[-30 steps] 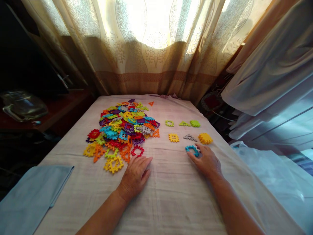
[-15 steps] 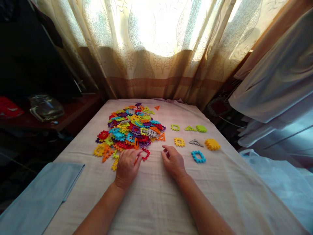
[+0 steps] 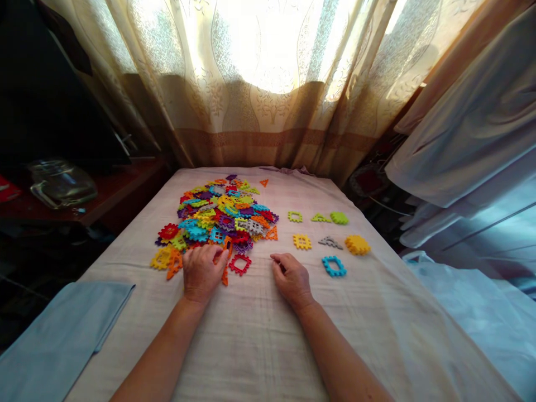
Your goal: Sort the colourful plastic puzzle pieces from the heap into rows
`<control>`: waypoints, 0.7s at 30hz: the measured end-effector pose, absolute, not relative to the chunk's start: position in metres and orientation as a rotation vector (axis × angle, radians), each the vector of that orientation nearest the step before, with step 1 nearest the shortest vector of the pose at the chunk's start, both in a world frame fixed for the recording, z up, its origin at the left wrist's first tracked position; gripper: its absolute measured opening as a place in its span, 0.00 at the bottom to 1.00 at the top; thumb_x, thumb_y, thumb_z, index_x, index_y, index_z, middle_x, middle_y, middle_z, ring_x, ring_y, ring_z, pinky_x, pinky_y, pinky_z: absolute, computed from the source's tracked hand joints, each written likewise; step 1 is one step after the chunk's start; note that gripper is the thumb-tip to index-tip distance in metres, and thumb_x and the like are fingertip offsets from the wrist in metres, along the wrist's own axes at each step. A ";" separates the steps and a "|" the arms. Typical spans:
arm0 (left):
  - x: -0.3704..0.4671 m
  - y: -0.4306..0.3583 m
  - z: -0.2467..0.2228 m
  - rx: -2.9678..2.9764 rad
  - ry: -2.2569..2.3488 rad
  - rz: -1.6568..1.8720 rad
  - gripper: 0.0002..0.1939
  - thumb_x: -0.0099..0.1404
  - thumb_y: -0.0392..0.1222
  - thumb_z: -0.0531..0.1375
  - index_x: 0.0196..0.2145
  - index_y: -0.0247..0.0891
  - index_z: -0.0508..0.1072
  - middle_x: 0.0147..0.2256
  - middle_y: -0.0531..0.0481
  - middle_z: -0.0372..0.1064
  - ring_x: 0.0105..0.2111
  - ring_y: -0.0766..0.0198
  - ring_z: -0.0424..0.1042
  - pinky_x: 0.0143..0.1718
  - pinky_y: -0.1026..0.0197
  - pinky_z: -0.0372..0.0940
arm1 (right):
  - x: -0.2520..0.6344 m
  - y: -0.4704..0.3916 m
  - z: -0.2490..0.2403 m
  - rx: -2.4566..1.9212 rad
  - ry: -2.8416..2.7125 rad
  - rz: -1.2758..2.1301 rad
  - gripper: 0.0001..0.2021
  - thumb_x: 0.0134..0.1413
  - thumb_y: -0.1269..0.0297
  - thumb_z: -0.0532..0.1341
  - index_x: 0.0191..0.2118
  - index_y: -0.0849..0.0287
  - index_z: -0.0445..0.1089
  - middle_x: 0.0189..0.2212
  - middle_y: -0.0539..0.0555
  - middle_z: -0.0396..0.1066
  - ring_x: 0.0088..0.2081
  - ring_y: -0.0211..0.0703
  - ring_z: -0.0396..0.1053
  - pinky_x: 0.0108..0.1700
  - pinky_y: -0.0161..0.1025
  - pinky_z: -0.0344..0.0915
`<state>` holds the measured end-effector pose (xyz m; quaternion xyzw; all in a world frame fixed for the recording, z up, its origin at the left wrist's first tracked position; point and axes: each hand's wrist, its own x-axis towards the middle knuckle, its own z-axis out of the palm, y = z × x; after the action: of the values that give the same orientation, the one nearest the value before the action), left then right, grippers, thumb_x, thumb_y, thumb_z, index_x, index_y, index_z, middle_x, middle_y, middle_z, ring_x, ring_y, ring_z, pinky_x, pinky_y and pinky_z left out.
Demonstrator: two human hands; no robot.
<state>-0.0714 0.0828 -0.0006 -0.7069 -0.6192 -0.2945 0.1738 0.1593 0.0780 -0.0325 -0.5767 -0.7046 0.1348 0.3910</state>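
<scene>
The right hand (image 3: 292, 279) is no longer touching the blue frame (image 3: 337, 273); it was at that piece a second ago, and now it is lying nearer the middle of the cloth (image 3: 259, 335), fingers loosely curled, thumb a little apart, and I am seeing nothing in its grasp. The blue frame is lying flat on its own just to the right of that hand, so it is resting free among the pieces set out there. Beyond the right hand, a yellow windowed square (image 3: 302, 242), a grey triangle (image 3: 330, 242) and a yellow stack (image 3: 357, 244) are forming a row, with lime pieces (image 3: 320, 218) lying farther off behind them.

The left hand (image 3: 203, 272) is now reaching over the near edge of the heap (image 3: 226, 209), and its fingers are covering whatever is lying underneath. I cannot tell whether it is gripping a piece. An orange piece (image 3: 225, 277) is showing just right of its thumb. The red frame (image 3: 240, 272), which was right beside its fingertips half a second ago, is lying flat between the two hands, now clear of both.
</scene>
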 end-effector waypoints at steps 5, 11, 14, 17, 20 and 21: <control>-0.072 0.071 -0.001 -2.098 -1.593 -0.878 0.09 0.67 0.44 0.56 0.35 0.40 0.73 0.29 0.49 0.74 0.32 0.55 0.70 0.38 0.53 0.58 | 0.161 0.079 -0.032 -1.437 -1.748 0.397 0.13 0.55 0.68 0.53 0.40 0.57 0.75 0.33 0.55 0.75 0.35 0.43 0.72 0.40 0.38 0.68; -0.054 0.062 -0.003 -2.246 -1.316 -0.990 0.07 0.67 0.41 0.57 0.40 0.41 0.75 0.33 0.49 0.76 0.35 0.59 0.72 0.40 0.56 0.62 | 0.159 0.076 -0.029 -1.371 -1.486 0.844 0.15 0.56 0.57 0.55 0.40 0.58 0.75 0.30 0.53 0.78 0.27 0.41 0.72 0.33 0.38 0.70; -0.048 0.061 -0.004 -2.317 -1.262 -1.017 0.08 0.67 0.40 0.57 0.42 0.44 0.76 0.34 0.51 0.77 0.35 0.62 0.73 0.41 0.57 0.63 | 0.157 0.075 -0.028 -1.323 -1.362 1.030 0.17 0.55 0.52 0.56 0.41 0.58 0.75 0.30 0.53 0.78 0.21 0.38 0.68 0.26 0.36 0.68; -0.047 0.061 -0.005 -2.335 -1.250 -1.030 0.08 0.67 0.40 0.58 0.42 0.44 0.76 0.35 0.51 0.77 0.36 0.62 0.74 0.42 0.56 0.64 | 0.156 0.075 -0.031 -1.312 -1.346 1.081 0.16 0.53 0.53 0.58 0.41 0.58 0.75 0.31 0.53 0.79 0.22 0.38 0.69 0.27 0.36 0.68; -0.048 0.061 -0.007 -2.326 -1.249 -1.052 0.08 0.67 0.40 0.58 0.42 0.44 0.76 0.35 0.50 0.78 0.36 0.62 0.74 0.43 0.56 0.65 | 0.156 0.075 -0.034 -1.324 -1.401 1.059 0.15 0.53 0.55 0.59 0.41 0.57 0.76 0.30 0.52 0.79 0.24 0.38 0.70 0.28 0.35 0.69; -0.048 0.061 -0.008 -2.328 -1.250 -1.061 0.09 0.67 0.40 0.58 0.42 0.44 0.76 0.36 0.50 0.78 0.36 0.62 0.74 0.44 0.55 0.65 | 0.156 0.074 -0.035 -1.327 -1.422 1.041 0.15 0.53 0.55 0.59 0.41 0.56 0.76 0.30 0.51 0.78 0.25 0.39 0.71 0.29 0.35 0.69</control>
<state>-0.0479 0.0609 -0.0078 -0.8087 -0.4343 -0.3687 0.1467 0.1559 0.0744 -0.0346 -0.5369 -0.5753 0.4212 0.4509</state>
